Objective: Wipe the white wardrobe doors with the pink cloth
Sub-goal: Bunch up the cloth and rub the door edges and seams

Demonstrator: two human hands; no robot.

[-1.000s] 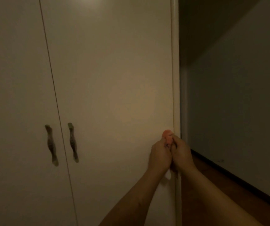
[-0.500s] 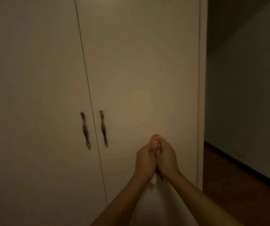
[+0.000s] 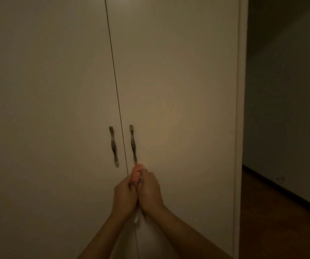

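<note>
Below two metal handles (image 3: 113, 146) on two white wardrobe doors (image 3: 178, 71), left hand (image 3: 124, 197) and right hand (image 3: 150, 193) are both gripping one pink cloth (image 3: 137, 171).

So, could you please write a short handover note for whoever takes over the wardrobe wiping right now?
Hands: the left hand and the right hand are pressed together, and both grip the bunched pink cloth.
Cloth: in front of the right door, just below its handle, close to the seam with the left door. Contact with the door cannot be told.
Done: no wiped area can be made out in this dim light.
Left: treat both doors as still to wipe.
</note>
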